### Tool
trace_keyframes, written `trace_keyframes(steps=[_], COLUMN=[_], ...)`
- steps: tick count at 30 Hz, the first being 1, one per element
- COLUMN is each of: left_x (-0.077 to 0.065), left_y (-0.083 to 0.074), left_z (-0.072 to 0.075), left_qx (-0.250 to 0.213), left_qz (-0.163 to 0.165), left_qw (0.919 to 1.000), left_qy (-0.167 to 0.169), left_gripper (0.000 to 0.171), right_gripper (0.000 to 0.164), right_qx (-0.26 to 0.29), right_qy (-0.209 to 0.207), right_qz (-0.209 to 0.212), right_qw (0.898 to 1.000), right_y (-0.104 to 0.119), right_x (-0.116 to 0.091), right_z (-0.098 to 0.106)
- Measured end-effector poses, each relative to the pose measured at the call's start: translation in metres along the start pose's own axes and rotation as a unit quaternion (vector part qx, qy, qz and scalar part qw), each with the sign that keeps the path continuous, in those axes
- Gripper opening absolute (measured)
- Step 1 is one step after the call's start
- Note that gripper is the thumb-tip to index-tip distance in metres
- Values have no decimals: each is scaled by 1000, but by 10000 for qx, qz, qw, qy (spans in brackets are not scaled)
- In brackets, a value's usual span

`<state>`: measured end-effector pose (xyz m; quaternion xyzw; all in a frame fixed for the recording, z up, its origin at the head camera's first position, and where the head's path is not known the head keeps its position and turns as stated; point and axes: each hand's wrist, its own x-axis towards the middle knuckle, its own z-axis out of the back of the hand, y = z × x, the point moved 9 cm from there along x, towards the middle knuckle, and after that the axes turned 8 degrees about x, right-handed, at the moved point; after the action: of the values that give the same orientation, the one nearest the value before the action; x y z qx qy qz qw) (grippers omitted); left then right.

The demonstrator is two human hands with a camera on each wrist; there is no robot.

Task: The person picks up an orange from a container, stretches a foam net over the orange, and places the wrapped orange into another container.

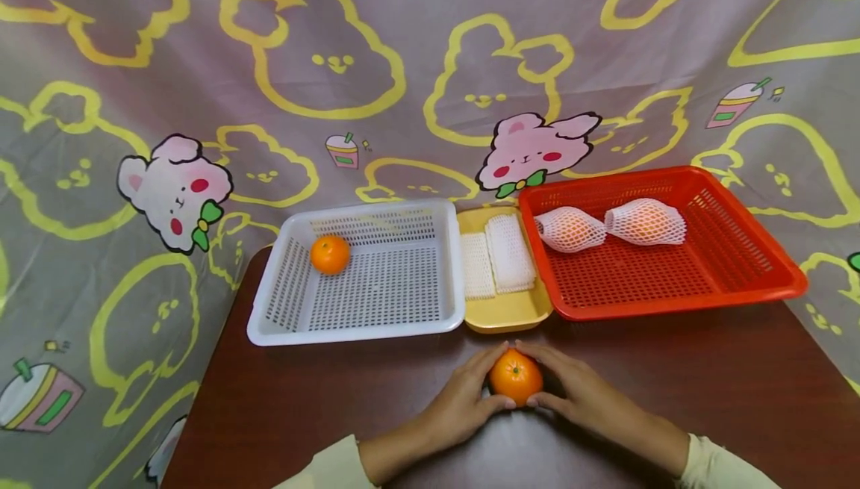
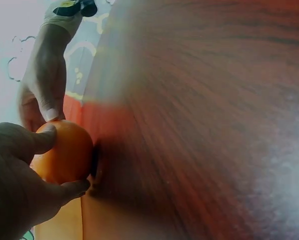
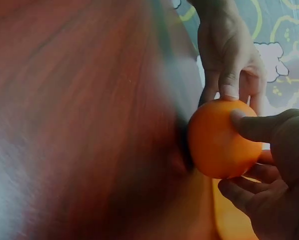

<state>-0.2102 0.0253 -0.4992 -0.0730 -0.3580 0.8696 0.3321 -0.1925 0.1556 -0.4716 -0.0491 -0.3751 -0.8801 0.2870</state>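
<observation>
Between the two hands sits an orange (image 1: 516,377) with its green stem spot facing up, close over the brown table in front of the trays. The left hand (image 1: 462,399) holds its left side, thumb at the near edge and fingers curved round the far side. Mirroring it, the right hand (image 1: 583,393) grips the right side, its fingertips meeting the other hand's behind the fruit. In the left wrist view the thumb presses on the bare skin of the orange (image 2: 69,155). From the right wrist, both thumbs show against the orange (image 3: 222,142).
A white basket (image 1: 356,334) at the left contains another orange (image 1: 330,254). Beside it, a yellow tray (image 1: 508,319) bears flat white foam net sleeves (image 1: 509,252). The red basket (image 1: 678,305) at the right contains two net-wrapped oranges (image 1: 645,222). A patterned cloth (image 1: 403,48) hangs behind.
</observation>
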Motion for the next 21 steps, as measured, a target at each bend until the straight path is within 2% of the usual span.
trace_keyframes(steps=[4,7,10,13,15,17,21], left_x=[4,4,4,4,5,6,5], left_y=[1,1,0,1,2,2,1], left_z=[0,0,1,3,3,3,4], left_qx=[-146,-229,-307,-281,-214,-157,53], left_qz=[203,289,302,334,348,368,402], left_qw=[9996,9991,9988,9988,9990,9990,9989], left_qy=[105,199,216,206,204,216,232], left_gripper=[78,78,78,77,77,76,76], right_gripper=[74,65,48,33,30,30,21], right_qx=[-439,-981,-1449,-1537,-1381,-1262,-1375], right_qy=[112,101,-35,-39,128,487,1302], right_qz=[-73,23,110,-23,-292,-641,-1143], right_qw=[9989,9951,9894,9881,9899,9887,9752], right_y=[7,22,43,58,55,44,12], right_x=[3,13,32,61,84,107,144], right_z=[5,11,21,27,26,19,0])
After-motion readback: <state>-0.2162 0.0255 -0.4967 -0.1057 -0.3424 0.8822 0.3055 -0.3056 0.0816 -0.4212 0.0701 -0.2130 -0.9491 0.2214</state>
